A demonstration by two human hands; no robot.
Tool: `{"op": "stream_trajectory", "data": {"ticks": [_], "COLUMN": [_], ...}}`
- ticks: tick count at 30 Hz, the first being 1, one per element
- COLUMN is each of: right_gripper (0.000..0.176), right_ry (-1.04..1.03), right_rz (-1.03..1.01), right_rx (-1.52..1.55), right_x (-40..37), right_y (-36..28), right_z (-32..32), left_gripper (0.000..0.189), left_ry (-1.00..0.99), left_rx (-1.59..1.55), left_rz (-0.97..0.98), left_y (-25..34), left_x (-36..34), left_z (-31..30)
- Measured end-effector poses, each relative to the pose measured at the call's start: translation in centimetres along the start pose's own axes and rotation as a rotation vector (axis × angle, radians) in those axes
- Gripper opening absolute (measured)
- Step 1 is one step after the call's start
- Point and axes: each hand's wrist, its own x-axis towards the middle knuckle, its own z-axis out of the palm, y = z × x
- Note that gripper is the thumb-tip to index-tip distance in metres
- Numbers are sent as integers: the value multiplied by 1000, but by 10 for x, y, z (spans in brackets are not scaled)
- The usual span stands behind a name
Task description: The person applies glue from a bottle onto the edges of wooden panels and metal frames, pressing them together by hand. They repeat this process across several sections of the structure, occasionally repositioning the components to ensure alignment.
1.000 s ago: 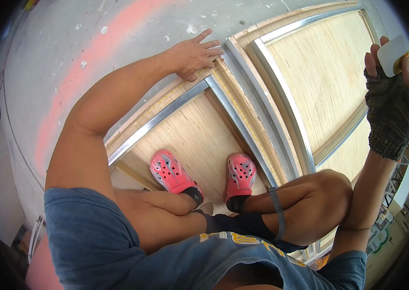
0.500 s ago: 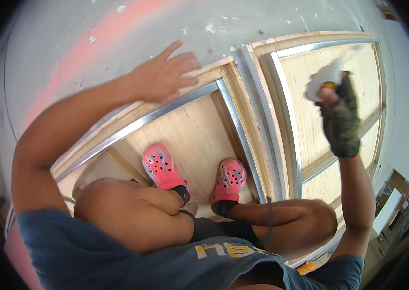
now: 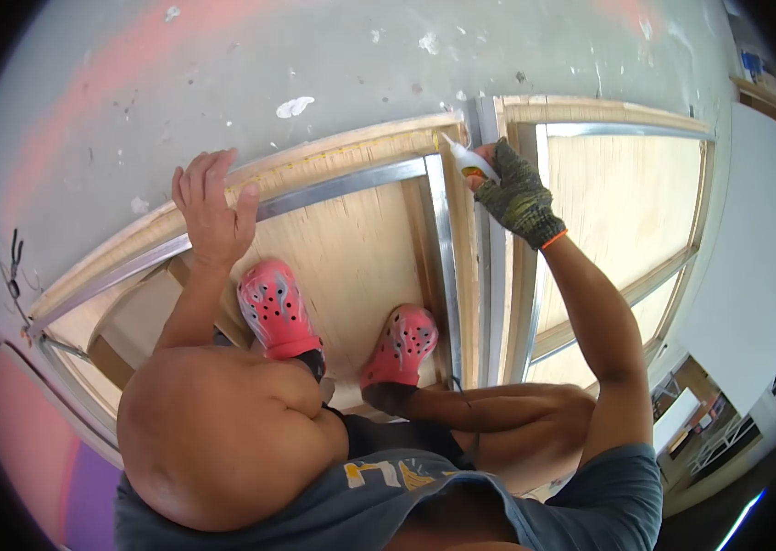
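Observation:
My left hand (image 3: 213, 209) is bare and open, its fingers over the wooden edge of the near frame (image 3: 342, 154). In a fingerless, dark green patterned glove, my right hand (image 3: 518, 195) grips a white glue bottle (image 3: 472, 161) with a pointed nozzle. The nozzle tip is right at the corner of the near frame. Thin yellow marks run along the wooden strip between my two hands. A shiny metal bar (image 3: 342, 186) lies just inside that strip, around a plywood panel (image 3: 342, 248).
My feet, in pink clogs (image 3: 278, 308), stand on the panel inside the near frame. A second wood-and-metal frame (image 3: 622, 188) lies close on the right. Beyond both is a grey, paint-spotted floor (image 3: 314, 64). White sheets (image 3: 727, 266) stand at the right.
My right hand has brought the glue bottle leftward to the near frame's corner. My left hand has come left and down onto the frame edge. The head view has shifted.

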Motion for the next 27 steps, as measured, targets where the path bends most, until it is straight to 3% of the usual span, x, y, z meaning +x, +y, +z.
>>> {"op": "stream_trajectory", "data": {"ticks": [17,27], "right_gripper": [33,31], "right_ry": [-58,4], "right_rz": [85,-19], "right_rx": [-243,-260], "right_x": [6,8], "right_y": [-40,-31], "right_z": [2,7], "left_gripper": [46,44], "left_ry": [-35,-56], "left_rx": [-31,-40], "left_rz": [4,14], "left_y": [1,-2], "left_x": [2,1], "left_z": [-3,-4]}}
